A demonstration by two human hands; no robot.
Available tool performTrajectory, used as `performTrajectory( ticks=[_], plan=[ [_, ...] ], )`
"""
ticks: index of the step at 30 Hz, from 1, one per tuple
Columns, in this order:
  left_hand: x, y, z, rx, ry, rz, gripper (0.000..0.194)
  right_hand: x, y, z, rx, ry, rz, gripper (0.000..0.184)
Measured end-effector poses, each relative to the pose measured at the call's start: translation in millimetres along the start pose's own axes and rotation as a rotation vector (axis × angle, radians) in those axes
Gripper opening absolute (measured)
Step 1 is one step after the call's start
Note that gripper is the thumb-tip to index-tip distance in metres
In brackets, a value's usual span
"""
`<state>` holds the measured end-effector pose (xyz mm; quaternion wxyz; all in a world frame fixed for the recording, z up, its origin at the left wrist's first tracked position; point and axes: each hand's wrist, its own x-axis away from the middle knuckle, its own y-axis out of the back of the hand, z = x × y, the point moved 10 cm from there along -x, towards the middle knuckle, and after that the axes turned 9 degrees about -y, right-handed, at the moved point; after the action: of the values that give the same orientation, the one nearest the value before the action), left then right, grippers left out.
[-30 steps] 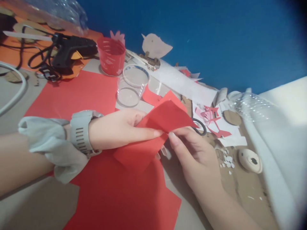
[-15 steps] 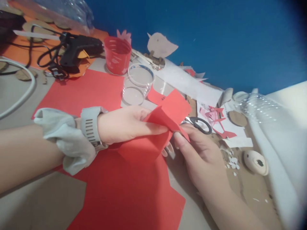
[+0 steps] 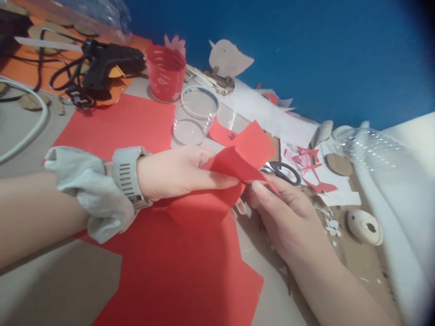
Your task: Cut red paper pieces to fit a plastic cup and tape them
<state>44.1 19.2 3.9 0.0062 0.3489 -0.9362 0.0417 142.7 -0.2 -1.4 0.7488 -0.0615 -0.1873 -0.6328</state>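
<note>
A folded piece of red paper point(image 3: 204, 206) is held between my two hands above the table. My left hand point(image 3: 185, 174) grips it from the left, thumb lying across the fold and fingertips showing beneath. At its right edge, my right hand point(image 3: 285, 208) pinches a narrow corner of the paper between thumb and forefinger. Larger red paper sheets point(image 3: 183, 280) lie on the table under my hands. Just beyond my right fingers are black-handled scissors point(image 3: 287, 173), their blades partly hidden by the paper. A clear plastic cup point(image 3: 195, 117) stands beyond my left hand.
A black glue gun point(image 3: 108, 68) with its cord rests on orange paper at the far left. Beside it stands a red cup point(image 3: 166, 74). A bird-shaped cutout point(image 3: 228, 59) leans by the blue wall. On the right are paper scraps point(image 3: 306, 165) and a cream-coloured rounded device point(image 3: 364, 227).
My right hand has moved slightly to the right, with the pinched paper corner drawn out that way. My left hand keeps its grip. The whole view has shifted a little.
</note>
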Motion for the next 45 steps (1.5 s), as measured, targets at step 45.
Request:
performTrajectory(
  ticks=[45],
  plan=[
    [4.6,-0.6,13.0,-0.078,0.178,-0.06,0.023,6.2,4.8,8.8,0.075,0.089,-0.217,0.016]
  ],
)
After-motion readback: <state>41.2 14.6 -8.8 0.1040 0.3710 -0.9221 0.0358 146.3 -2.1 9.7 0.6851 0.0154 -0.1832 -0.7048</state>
